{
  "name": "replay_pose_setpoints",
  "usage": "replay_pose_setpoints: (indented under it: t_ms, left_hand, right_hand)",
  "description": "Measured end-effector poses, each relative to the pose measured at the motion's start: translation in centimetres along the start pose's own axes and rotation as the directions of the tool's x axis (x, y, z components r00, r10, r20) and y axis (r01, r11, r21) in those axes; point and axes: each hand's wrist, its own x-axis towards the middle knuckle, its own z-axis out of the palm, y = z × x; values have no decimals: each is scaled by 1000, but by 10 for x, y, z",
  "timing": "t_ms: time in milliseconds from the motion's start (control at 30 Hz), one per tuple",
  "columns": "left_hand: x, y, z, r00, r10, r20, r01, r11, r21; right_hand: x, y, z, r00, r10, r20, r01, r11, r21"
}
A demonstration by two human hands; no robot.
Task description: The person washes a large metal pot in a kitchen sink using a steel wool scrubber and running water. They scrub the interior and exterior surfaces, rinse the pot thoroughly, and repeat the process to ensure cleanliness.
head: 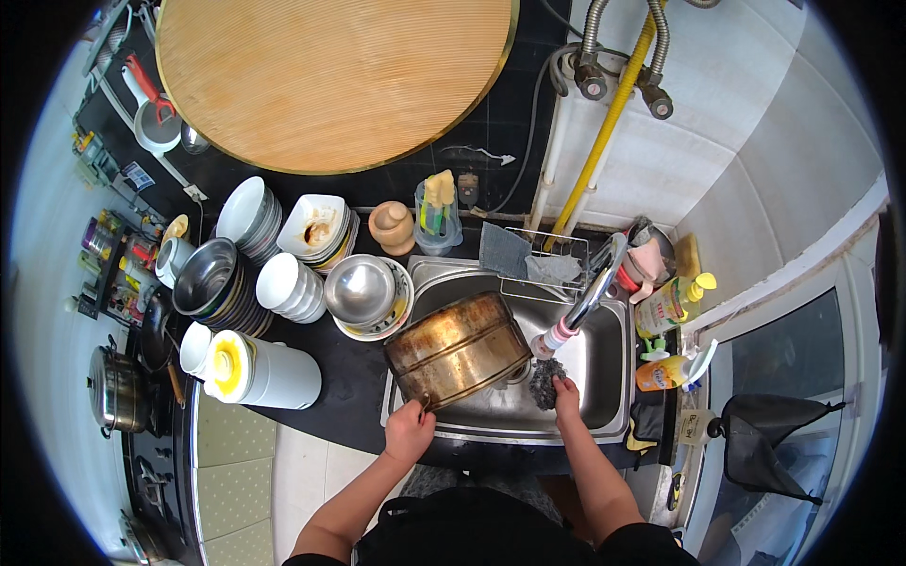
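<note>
My left hand (410,433) grips the handle of a large metal pot (456,350), which lies tipped on its side over the left part of the stainless steel sink (601,403). Brown stains cover the pot's outer wall. In my right hand (566,403) is a dark steel wool scrubber (546,384), just right of the pot and below the faucet (598,276). The faucet's pink and white nozzle (555,338) hangs directly above the scrubber. The inside of the pot is turned mostly out of sight.
A wire rack (577,244) with cloths stands at the sink's back edge. Stacked bowls (290,286), a steel bowl (359,289) and a white container with a yellow lid (283,375) crowd the counter to the left. A detergent bottle (658,311) and an orange spray bottle (662,373) line the right.
</note>
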Motion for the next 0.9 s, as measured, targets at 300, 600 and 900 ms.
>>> replay_pose_setpoints:
  t_ms: [300, 600, 900]
  left_hand:
    - [-1, 19, -16, 980, -47, -194, 28, 994, -103]
    - [-3, 32, -51, 921, -345, -183, 262, 893, -366]
    - [-20, -7, -78, 694, -693, 195, 538, 318, -781]
  right_hand:
    - [17, -39, 1, 921, -366, 133, 388, 838, -384]
    - [23, -131, 31, 782, -571, 250, 590, 549, -592]
    - [-52, -114, 51, 792, -513, 331, 606, 726, -325]
